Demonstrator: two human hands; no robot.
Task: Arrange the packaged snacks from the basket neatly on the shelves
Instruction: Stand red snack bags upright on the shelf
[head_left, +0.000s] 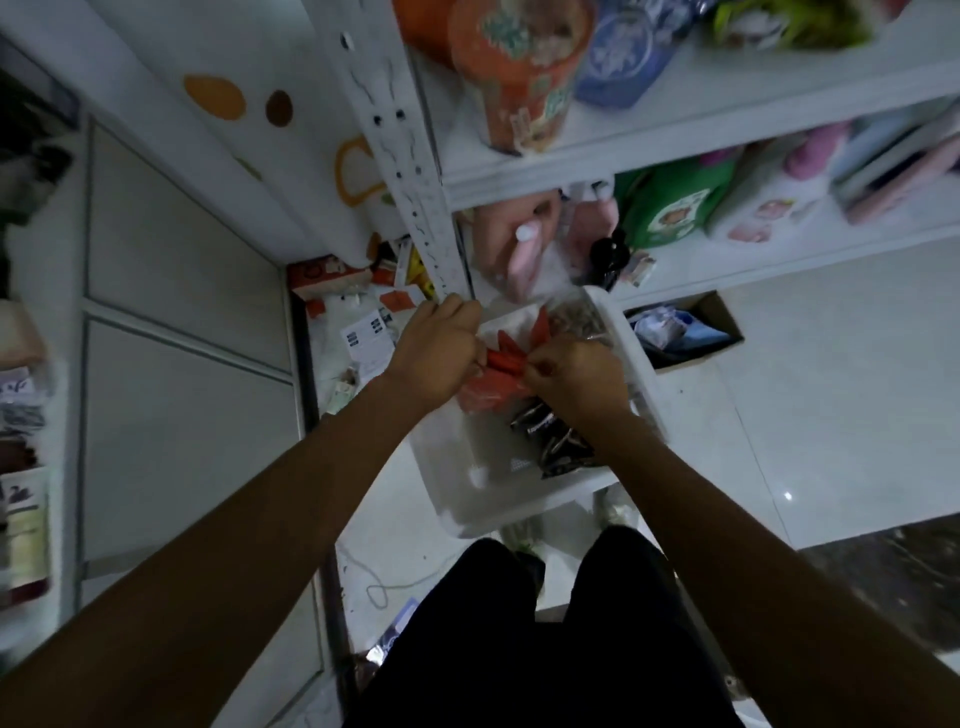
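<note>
A white plastic basket (524, 506) stands on the floor below me. Inside it lie red snack packets (485, 392), dark foil packets (556, 441) and a clear bag of brown snacks (576, 317). My left hand (436, 353) is closed on the red packets at the basket's left side. My right hand (576, 374) pinches the same bunch of red packets from the right. White shelves (675, 122) rise at the upper right, holding an orange cup noodle tub (514, 67), a blue tub (623, 52) and green and pink packages.
A slotted white shelf post (410, 156) runs down just beyond my left hand. Cartons and paper scraps (358, 312) litter the floor corner. An open cardboard box (685, 327) sits right of the basket. My legs in black trousers (545, 649) stand below it.
</note>
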